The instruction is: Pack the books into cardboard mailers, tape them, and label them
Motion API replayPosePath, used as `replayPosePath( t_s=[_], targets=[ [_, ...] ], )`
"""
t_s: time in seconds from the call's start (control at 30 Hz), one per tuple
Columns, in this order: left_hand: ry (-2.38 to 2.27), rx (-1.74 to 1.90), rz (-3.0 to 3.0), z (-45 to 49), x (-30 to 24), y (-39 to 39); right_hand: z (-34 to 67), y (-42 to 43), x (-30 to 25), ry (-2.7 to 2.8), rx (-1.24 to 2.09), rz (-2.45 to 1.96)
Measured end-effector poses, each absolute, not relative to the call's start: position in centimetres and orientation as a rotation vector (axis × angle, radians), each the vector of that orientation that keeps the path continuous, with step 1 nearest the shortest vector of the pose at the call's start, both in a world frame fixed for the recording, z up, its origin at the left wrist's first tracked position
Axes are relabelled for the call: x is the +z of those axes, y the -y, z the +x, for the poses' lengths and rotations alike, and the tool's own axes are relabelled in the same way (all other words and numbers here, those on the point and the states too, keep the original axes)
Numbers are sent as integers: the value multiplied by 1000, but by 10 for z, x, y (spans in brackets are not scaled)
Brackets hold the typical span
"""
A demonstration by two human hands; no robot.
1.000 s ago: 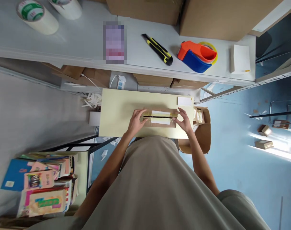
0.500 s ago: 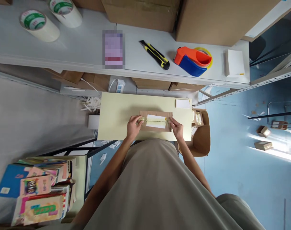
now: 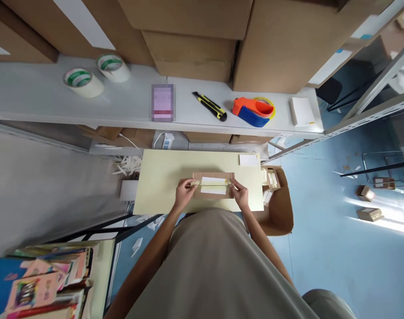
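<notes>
On a pale yellow table lies a small brown cardboard box with a white label on its top. A strip of clear packing tape runs lengthwise across the label. At the box's left end my left hand is closed, its thumb and fingers pinching the glossy end of the tape. My right hand pinches at the right end, where the tape reaches the box edge. Both hands rest close to the box. The fingertips' exact hold is too small to make out fully.
White labels lie on the table's far right corner. On the shelf are a utility knife, an orange-and-blue tape dispenser and two tape rolls. An open carton with small packages stands right; books lie lower left.
My view has tipped upward, so the table and shelf sit lower in the picture. Both hands stay at the two ends of the box, with only small finger shifts.
</notes>
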State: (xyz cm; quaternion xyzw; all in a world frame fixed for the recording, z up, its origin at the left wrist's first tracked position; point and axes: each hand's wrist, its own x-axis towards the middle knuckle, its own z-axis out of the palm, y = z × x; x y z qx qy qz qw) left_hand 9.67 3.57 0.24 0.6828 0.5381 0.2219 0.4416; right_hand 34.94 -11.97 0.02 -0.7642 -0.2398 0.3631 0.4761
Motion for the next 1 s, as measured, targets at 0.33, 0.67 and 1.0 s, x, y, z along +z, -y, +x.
replayPosePath(
  t_s=[0.33, 0.67, 1.0],
  targets=[
    [-970, 900, 2242, 233, 144, -82, 453, 25, 158, 1408, 57, -1936],
    [-774, 1106, 2165, 301, 239, -101, 529, -107, 209, 1505, 223, -2274],
    [-771, 1024, 1524, 210, 166, -17, 384, 39, 179, 1058, 742, -1660]
  ],
)
